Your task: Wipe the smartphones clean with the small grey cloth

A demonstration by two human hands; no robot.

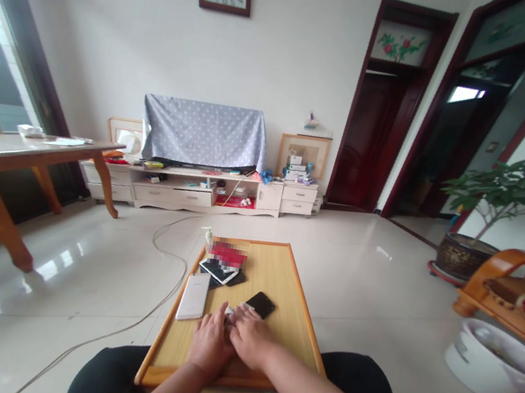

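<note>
Close together over the near part of a small wooden table [294, 317] are my left hand [211, 340] and my right hand [250, 337]. Both have their fingers bent and closed around a small whitish thing [229, 311], of which only a bit shows; its kind is hidden. A black phone [264, 304] lies flat just beyond my right hand. To the left of my left hand rests a pale phone [194, 296]. Farther back, a white-edged phone or tablet [219, 271] lies on dark flat things, beside a blurred-out red item [228, 255].
A pump bottle [209, 236] stands at the table's far left corner. A cable [117, 328] runs over the tiled floor at left, near a larger table [32, 146]. At right are a white bucket [471, 365], a wooden chair [496, 278] and a potted plant [465, 256].
</note>
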